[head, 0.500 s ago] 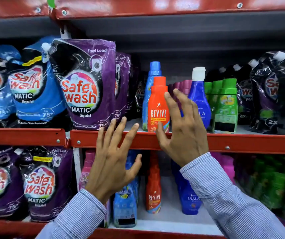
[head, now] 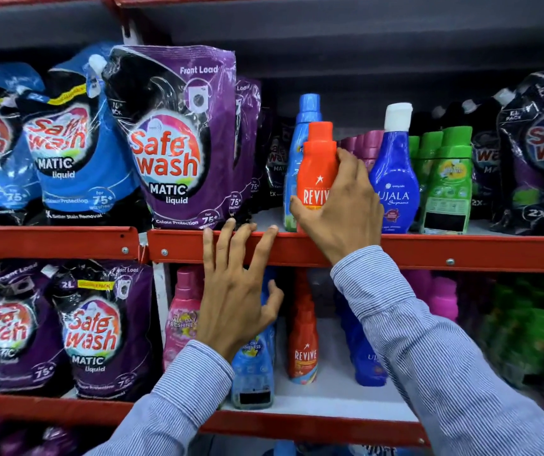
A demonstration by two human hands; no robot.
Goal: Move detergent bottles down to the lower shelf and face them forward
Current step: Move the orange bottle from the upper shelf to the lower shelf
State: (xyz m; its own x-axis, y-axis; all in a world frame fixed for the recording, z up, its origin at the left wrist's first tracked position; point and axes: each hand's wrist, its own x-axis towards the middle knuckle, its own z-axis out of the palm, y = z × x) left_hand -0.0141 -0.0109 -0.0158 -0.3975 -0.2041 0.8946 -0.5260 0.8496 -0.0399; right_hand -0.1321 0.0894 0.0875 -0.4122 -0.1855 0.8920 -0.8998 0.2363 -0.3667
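An orange Revive bottle (head: pixel 316 169) stands at the front of the upper shelf (head: pixel 461 251), label facing out. My right hand (head: pixel 339 209) is wrapped around its right side and lower front. Behind it stands a tall light-blue bottle (head: pixel 300 139); to the right, a dark-blue Ujala bottle (head: pixel 395 179) and green bottles (head: pixel 448 179). My left hand (head: pixel 237 291) hangs open in front of the upper shelf's red rail, fingertips on its edge, holding nothing. The lower shelf (head: pixel 316 422) holds a pink bottle (head: pixel 181 317), a light-blue bottle (head: pixel 252 373), another orange Revive bottle (head: pixel 303 343) and a dark-blue bottle (head: pixel 362 357).
Purple and blue Safewash pouches (head: pixel 171 143) fill the left half of both shelves, and dark pouches (head: pixel 534 153) stand at the upper right. Blurred green and pink bottles (head: pixel 527 330) crowd the lower right. A further red shelf edge runs overhead.
My right hand reached forward and closed around the orange Revive bottle on the upper shelf. My left hand rose until its fingertips met the red rail. The view came closer.
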